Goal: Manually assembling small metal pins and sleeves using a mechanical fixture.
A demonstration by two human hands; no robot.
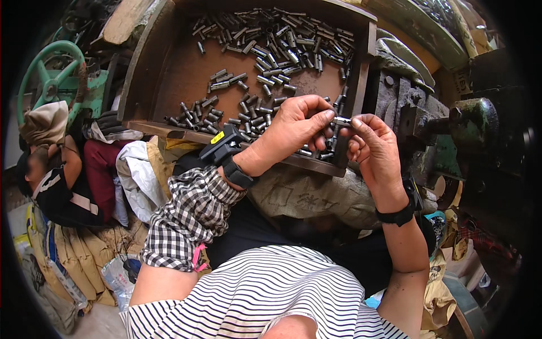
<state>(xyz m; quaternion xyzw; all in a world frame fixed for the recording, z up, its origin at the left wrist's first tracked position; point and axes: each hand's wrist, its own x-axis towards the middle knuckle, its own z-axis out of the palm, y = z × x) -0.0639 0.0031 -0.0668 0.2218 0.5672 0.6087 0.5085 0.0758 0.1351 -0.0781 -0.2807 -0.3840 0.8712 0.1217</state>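
Note:
Between my two hands, over the right front part of a wooden tray, is a small shiny metal sleeve (341, 120). My left hand (302, 125) pinches its left end with thumb and forefinger. At the right end, the thumb and fingertips of my right hand (370, 138) close on it too. Beneath them lie many short metal tubes (248, 116), loose in the tray (189, 62). Some are bright silver and others darker, heaped mostly along the far side and the near left. My fingers partly cover the sleeve's ends.
An oily machine (474, 121) with a dark spindle stands close on the right. Cloth sacking (310, 195) hangs below the tray's near edge. A green handwheel (51, 85) is at the far left, near another person (62, 181). Folded sacks (79, 260) lie lower left.

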